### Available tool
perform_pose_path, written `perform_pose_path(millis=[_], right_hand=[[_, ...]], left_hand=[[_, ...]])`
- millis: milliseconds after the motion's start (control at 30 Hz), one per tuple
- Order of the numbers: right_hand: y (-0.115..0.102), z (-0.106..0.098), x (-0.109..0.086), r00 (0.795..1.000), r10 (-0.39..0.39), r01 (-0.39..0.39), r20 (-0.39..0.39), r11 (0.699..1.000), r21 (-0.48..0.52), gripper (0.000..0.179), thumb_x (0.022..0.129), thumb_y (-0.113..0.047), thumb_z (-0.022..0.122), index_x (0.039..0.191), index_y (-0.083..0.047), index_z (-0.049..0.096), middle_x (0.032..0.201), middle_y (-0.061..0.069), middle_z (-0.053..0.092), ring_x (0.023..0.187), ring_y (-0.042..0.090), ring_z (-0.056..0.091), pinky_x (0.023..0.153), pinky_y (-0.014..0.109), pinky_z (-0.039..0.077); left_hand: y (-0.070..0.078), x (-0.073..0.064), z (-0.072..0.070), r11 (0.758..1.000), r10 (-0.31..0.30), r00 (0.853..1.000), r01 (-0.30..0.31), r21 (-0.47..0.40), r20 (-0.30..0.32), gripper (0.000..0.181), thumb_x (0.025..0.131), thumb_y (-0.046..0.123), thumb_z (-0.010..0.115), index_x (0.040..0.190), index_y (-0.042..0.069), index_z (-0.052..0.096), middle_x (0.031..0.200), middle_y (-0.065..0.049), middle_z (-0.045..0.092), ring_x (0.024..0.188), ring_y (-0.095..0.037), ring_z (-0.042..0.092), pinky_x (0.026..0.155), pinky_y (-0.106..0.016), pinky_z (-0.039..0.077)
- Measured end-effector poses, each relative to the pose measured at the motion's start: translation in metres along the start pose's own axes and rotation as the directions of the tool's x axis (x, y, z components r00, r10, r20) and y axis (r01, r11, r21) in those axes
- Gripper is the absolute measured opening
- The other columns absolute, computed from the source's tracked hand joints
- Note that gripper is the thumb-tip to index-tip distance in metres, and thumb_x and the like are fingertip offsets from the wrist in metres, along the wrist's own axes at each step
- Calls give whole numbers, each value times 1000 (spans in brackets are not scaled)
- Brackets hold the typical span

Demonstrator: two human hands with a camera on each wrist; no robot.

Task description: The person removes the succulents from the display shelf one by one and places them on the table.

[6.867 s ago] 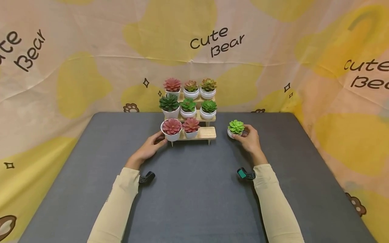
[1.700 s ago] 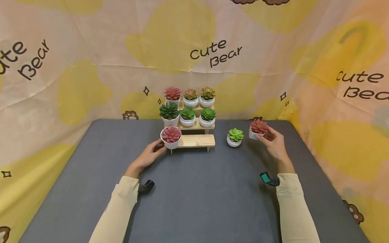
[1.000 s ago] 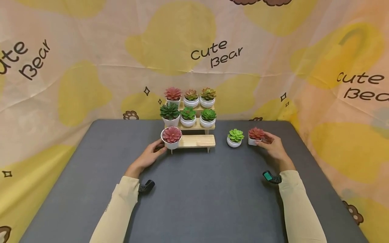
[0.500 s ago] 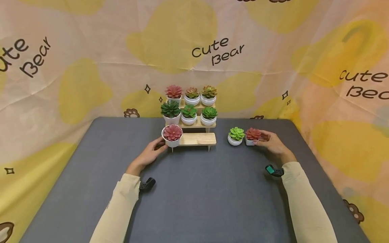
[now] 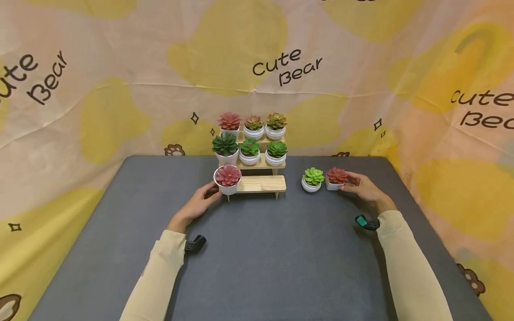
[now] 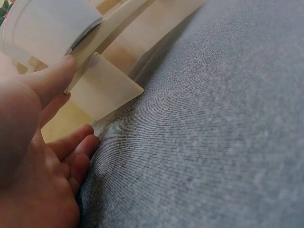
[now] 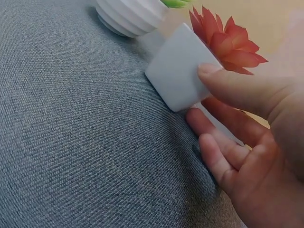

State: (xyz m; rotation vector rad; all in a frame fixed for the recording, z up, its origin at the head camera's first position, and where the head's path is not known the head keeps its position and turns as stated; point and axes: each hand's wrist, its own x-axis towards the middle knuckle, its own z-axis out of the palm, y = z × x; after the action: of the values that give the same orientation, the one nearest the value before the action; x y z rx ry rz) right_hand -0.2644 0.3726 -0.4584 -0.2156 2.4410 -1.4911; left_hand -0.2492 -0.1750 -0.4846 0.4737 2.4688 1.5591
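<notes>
A red succulent in a small square white pot (image 5: 333, 186) stands on the table at the right, and my right hand (image 5: 363, 187) pinches the pot. In the right wrist view the thumb lies on the near face of that white pot (image 7: 178, 71). Close to its left is a light green succulent (image 5: 312, 176) in a round ribbed pot. My left hand (image 5: 195, 204) holds the left end of a three-tier wooden plant stand (image 5: 263, 183), beside a reddish succulent (image 5: 227, 176) in a round pot. In the left wrist view the thumb touches the shelf edge (image 6: 85, 52).
Several potted succulents fill the two upper tiers, among them a dark green one (image 5: 225, 145) and a pink one (image 5: 229, 121). A grey cloth covers the table (image 5: 257, 254). Behind hangs a patterned curtain (image 5: 132, 49).
The right hand has let go of the light green succulent, taken the red one off the bottom tier and set it right of the green one. The left hand has kept its place.
</notes>
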Motion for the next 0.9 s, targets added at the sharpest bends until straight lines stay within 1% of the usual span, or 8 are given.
perform_pose_path(millis=[133,233,367,467,567,667,767,900], right_hand=[[-1,-1,0,1000,-6,6,5,1000,-2,74,99,-11,66,158,6,25,156,33,35,103,-13,55,87,8,47],[-2,-3,-4,1000,11,-10,14,999,-54,78,98,-15,68,160,2,23,158,31,35,116,4,59,91,13,49],[-6,-5,-13,999,24,-20,26,991,-132,79,99,-20,68,161,-2,22,160,29,33,133,37,52,106,39,49],[-12,-6,-21,1000,20,-17,14,986,-166,75,100,-22,66,160,-3,25,157,29,37,136,45,47,106,49,47],[-20,-7,-27,1000,23,-24,-7,984,-177,73,101,-24,65,160,-3,26,154,30,41,135,45,48,99,37,51],[-29,-8,-33,999,17,-23,-35,984,-179,73,101,-26,64,160,-3,26,154,30,41,137,46,46,92,22,50],[-40,-8,-39,997,-9,-4,-71,984,-181,72,102,-27,63,159,-3,27,155,30,40,139,46,43,88,14,45],[-52,-5,-45,992,-53,31,-119,982,-185,69,102,-27,62,158,-3,29,154,30,41,135,43,47,85,8,44]], left_hand=[[1,-2,1,1000,-12,1000,12,-4,-1,60,105,21,56,157,1,34,152,-28,45,139,-44,45,114,-58,36],[2,-4,2,1000,-15,1000,15,1,0,60,106,21,55,158,1,33,152,-29,45,139,-45,45,114,-58,36],[2,-5,3,1000,-13,1000,13,-1,3,60,105,21,55,158,1,33,152,-29,45,139,-45,45,114,-58,36],[1,-5,4,1000,-3,1000,3,5,4,60,105,20,55,157,1,33,152,-29,46,139,-45,46,114,-58,37],[0,-6,4,1000,-6,1000,6,1,0,60,105,20,55,158,1,33,151,-29,47,138,-45,46,113,-57,37],[-1,-7,2,1000,-13,1000,13,-5,-2,61,105,19,56,158,1,32,151,-29,46,138,-45,46,113,-57,37],[-2,-6,1,1000,-5,1000,5,0,1,61,105,20,55,158,1,31,152,-29,46,139,-45,46,113,-58,37],[0,-2,0,1000,-7,1000,7,-19,4,61,105,21,55,159,3,31,153,-28,45,140,-45,44,115,-59,35]])
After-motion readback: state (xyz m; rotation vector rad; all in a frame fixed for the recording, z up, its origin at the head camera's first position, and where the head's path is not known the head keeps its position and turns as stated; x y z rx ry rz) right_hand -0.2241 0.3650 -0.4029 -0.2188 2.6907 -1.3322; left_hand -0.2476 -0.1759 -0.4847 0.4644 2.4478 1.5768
